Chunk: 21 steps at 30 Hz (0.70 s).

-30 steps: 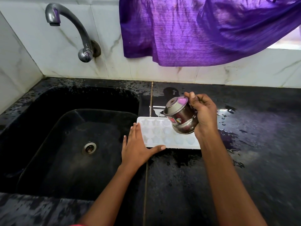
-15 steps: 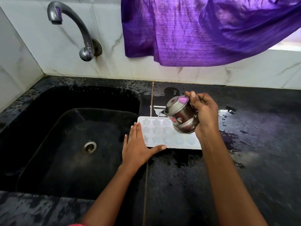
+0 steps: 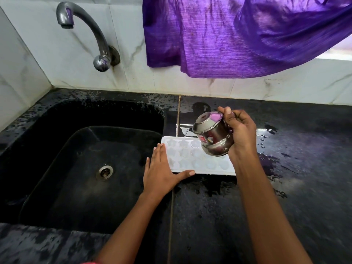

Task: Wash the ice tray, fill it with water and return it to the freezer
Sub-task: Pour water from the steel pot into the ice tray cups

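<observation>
A white ice tray (image 3: 192, 159) with shaped cells lies flat on the wet black counter, just right of the sink. My left hand (image 3: 162, 172) lies flat with straight fingers against the tray's left end, thumb along its front edge. My right hand (image 3: 240, 132) grips a small round steel pot (image 3: 213, 138) tilted to the left over the tray's back row. A thin stream of water (image 3: 186, 132) runs from the pot's rim into a back cell. The pot hides part of the tray's right side.
A black sink (image 3: 82, 168) with a steel drain (image 3: 104, 171) lies to the left. A curved grey tap (image 3: 91, 35) juts from the white tiled wall. A purple curtain (image 3: 238, 35) hangs above the counter. The black counter (image 3: 295, 178) has puddles on the right.
Both hands and the tilted pot stay where they were; water keeps running into the tray. The camera has shifted slightly.
</observation>
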Each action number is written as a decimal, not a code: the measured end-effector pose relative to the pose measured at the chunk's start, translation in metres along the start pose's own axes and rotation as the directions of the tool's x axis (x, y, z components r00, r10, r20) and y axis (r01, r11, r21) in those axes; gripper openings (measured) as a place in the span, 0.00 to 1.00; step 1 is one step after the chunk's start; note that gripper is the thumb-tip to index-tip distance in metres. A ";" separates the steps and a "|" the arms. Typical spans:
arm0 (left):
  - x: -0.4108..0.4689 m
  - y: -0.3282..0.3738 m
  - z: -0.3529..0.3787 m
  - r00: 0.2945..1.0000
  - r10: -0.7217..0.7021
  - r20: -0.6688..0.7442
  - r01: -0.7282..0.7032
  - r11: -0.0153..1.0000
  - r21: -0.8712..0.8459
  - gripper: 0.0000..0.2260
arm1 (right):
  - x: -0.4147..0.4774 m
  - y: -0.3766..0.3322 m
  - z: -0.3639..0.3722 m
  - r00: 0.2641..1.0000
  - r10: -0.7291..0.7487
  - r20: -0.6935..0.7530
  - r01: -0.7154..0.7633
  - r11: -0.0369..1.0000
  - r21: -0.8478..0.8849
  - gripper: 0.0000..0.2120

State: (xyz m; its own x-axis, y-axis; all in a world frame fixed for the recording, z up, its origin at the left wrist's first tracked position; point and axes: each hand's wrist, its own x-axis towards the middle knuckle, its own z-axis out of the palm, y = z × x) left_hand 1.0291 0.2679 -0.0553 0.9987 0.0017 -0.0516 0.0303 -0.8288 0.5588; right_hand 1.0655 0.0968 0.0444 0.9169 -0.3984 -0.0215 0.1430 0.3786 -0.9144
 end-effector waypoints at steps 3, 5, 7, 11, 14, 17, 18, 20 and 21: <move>0.000 0.000 0.000 1.000 0.000 -0.002 0.000 1.000 0.002 0.55 | 0.001 0.003 -0.002 1.000 0.016 -0.020 -0.015 0.999 0.030 0.10; 0.000 0.000 0.000 1.000 -0.002 0.001 0.002 1.000 0.001 0.55 | 0.002 0.005 -0.002 0.999 0.028 -0.021 -0.026 0.997 0.069 0.10; 0.000 0.000 0.000 1.000 -0.001 0.001 0.001 1.000 0.002 0.55 | 0.002 0.007 -0.002 0.999 0.038 -0.017 -0.036 0.994 0.104 0.09; -0.001 -0.001 0.000 1.000 0.002 0.001 -0.002 1.000 0.016 0.55 | 0.003 0.011 0.002 0.998 0.055 -0.005 -0.055 0.994 0.096 0.08; 0.000 -0.002 0.001 1.000 0.002 0.005 -0.002 1.000 0.004 0.55 | 0.003 0.014 0.008 0.998 0.061 0.004 -0.061 0.995 0.073 0.08; 0.000 -0.002 0.001 1.000 -0.004 0.000 0.004 1.000 -0.011 0.56 | 0.001 0.016 0.013 0.998 0.061 0.021 -0.062 0.997 0.055 0.08; 0.001 -0.002 0.001 1.000 -0.004 -0.001 0.004 1.000 -0.015 0.56 | 0.000 0.016 0.015 0.998 0.058 0.028 -0.059 0.997 0.045 0.08; 0.001 -0.002 0.001 1.000 -0.002 -0.004 0.002 1.000 -0.021 0.56 | 0.000 0.017 0.017 0.998 0.051 0.036 -0.051 0.998 0.021 0.07; 0.001 -0.002 0.001 1.000 -0.002 -0.006 0.002 1.000 -0.024 0.56 | -0.001 0.017 0.019 0.998 0.051 0.038 -0.052 0.999 0.005 0.07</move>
State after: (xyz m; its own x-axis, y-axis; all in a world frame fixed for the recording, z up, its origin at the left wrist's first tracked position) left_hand 1.0297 0.2688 -0.0576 0.9988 0.0067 -0.0476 0.0330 -0.8152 0.5782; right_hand 1.0743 0.1192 0.0366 0.9365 -0.3466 -0.0533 0.0974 0.4030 -0.9100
